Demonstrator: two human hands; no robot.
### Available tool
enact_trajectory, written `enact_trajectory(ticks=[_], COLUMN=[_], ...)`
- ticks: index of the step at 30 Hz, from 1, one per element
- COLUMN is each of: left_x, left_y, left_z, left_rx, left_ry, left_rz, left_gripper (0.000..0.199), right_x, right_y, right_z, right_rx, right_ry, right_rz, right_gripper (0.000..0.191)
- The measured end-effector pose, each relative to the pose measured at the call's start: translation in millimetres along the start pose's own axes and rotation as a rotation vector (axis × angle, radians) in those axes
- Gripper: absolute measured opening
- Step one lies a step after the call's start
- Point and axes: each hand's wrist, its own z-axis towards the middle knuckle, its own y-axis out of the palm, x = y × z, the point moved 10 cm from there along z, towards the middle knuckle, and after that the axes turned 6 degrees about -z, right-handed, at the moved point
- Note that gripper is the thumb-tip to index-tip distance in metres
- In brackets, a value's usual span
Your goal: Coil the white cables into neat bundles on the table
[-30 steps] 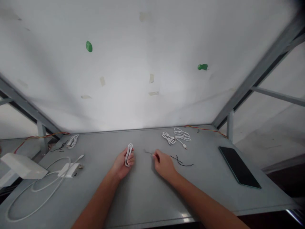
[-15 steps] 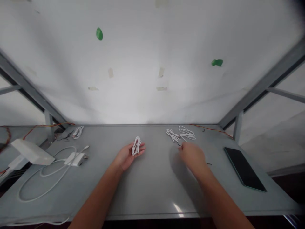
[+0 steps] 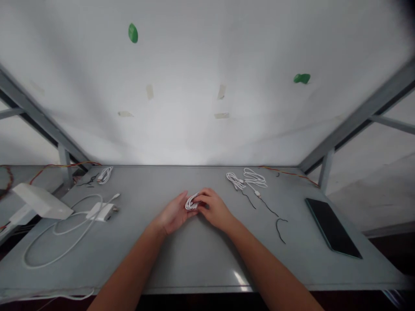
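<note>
A coiled white cable [image 3: 192,202] rests across the fingers of my left hand [image 3: 175,214], which is turned palm up above the middle of the table. From the right, my right hand [image 3: 214,209] bends its fingers onto the same coil and grips it, covering part of it. Whether a thin tie is also between those fingers is hidden. Beyond my right hand lie a bundled white cable [image 3: 235,181] and a looser white cable [image 3: 255,177] with its plug towards me. Several thin black twist ties [image 3: 280,231] are scattered near them.
A black phone or tablet [image 3: 332,226] lies at the right. On the left are a white charger [image 3: 102,212] with a long looped cable, a white box [image 3: 42,201] and another coiled cable [image 3: 105,175]. A white wall [image 3: 181,142] stands behind the grey table [image 3: 201,259].
My right hand has moved left from the black ties to the coil in my left hand and now grips it. The ties and plug it covered are visible. The view has shifted slightly.
</note>
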Motion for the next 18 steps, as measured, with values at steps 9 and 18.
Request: enact_trajectory(ticks=[9,18], left_x=[26.7,69.8], left_y=[14.3,-38.3], left_z=[-4.7,-10.0], left_rx=[0.044,0.413], left_ry=[0.314,0.403], left_rz=[0.771,0.780], left_gripper=[0.056,0.042], right_x=[47.0,84.8], right_y=[0.8,-18.1], right_z=[-7.7,-29.1], right_rx=[0.058,0.220], right_ry=[0.421,0.749], right_rz=[0.435,0.706], right_gripper=[0.025,0.047])
